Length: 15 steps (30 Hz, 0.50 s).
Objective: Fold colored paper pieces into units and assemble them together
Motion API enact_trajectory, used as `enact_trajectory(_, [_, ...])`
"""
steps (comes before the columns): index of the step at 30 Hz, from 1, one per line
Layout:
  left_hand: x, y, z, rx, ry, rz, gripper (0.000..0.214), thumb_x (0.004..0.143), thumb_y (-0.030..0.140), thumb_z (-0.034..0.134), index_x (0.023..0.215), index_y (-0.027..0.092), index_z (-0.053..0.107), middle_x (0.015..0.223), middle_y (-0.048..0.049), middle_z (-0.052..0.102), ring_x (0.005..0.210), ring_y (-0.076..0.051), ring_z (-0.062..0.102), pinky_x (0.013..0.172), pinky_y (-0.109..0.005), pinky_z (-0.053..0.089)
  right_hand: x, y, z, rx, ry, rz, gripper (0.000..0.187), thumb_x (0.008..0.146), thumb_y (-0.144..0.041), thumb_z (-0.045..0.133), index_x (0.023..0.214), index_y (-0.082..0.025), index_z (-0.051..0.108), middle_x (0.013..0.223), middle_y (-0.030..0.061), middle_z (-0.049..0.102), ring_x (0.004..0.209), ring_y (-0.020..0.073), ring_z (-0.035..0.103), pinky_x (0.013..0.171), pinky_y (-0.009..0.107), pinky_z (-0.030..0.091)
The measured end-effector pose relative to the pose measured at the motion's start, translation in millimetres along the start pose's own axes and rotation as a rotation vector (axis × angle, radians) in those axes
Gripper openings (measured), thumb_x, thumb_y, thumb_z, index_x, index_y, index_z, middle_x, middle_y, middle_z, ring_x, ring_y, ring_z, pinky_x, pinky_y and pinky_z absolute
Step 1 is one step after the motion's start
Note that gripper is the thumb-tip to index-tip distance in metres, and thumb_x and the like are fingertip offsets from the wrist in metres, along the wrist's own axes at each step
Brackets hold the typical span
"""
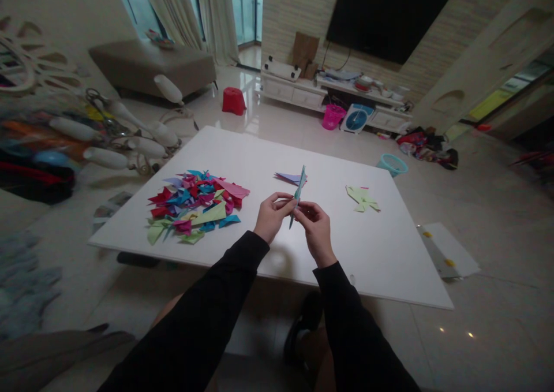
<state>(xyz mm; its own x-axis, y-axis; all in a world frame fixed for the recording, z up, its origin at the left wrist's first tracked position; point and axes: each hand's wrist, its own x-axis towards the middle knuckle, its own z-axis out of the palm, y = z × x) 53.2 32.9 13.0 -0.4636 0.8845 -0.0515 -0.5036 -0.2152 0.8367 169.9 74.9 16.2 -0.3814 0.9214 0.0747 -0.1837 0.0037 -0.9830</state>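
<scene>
Between my two hands a thin, pale blue-green folded paper (302,179) is held up edge-on above the white table (259,155). The fingers of my left hand (273,214) pinch it from one side. My right hand (315,228) grips it lower down from the other side. Just behind it lies a lilac folded paper (286,178). A light green folded paper (362,198) rests on the table to the right. To the left spreads a pile of folded papers (203,198) in red, pink, blue, purple and green.
A lamp with several white shades (108,158) stands close to the table's left edge. Beyond the table are a red stool (234,101), a pink bucket (333,117) and a blue fan (357,118). A teal basket (392,164) sits near the far right corner.
</scene>
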Motion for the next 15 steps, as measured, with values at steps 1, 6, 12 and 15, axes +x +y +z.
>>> enact_trajectory(1, [2,-1,-1.4,0.01,0.002,0.005,0.05,0.061,0.042,0.095,0.09,0.015,0.066,0.084,-0.0097,0.078,0.075,-0.021,0.074,0.075,-0.035,0.056,2,2,0,-0.01,-0.003,0.005,0.035,0.068,-0.037,0.089,0.094,-0.019,0.072,0.086,0.0021,0.073,0.079,0.0154,0.066,0.079,0.033,0.056])
enact_trajectory(6, [17,-8,-8.4,0.05,-0.017,-0.007,0.045,0.063,0.042,0.093,0.086,0.015,0.066,0.081,-0.009,0.078,0.073,-0.021,0.074,0.078,-0.037,0.057,17,16,-7,-0.041,-0.034,0.03,0.036,0.07,-0.038,0.088,0.096,-0.019,0.073,0.091,0.0037,0.074,0.086,0.0181,0.068,0.084,0.036,0.057])
enact_trajectory(12, [33,-13,-9.9,0.036,-0.043,-0.044,0.048,0.062,0.036,0.094,0.094,0.016,0.065,0.086,-0.0112,0.079,0.08,-0.024,0.075,0.082,-0.04,0.058,33,23,-14,-0.034,-0.021,0.055,0.034,0.07,-0.038,0.089,0.094,-0.021,0.073,0.092,0.0035,0.074,0.085,0.018,0.068,0.083,0.036,0.057])
enact_trajectory(15, [38,-15,-7.1,0.014,-0.047,-0.044,0.048,0.064,0.037,0.093,0.096,0.016,0.063,0.09,-0.0117,0.08,0.081,-0.024,0.075,0.083,-0.04,0.058,38,24,-13,-0.004,-0.015,0.043,0.032,0.071,-0.037,0.088,0.093,-0.02,0.073,0.095,0.0037,0.074,0.086,0.0176,0.067,0.082,0.035,0.057])
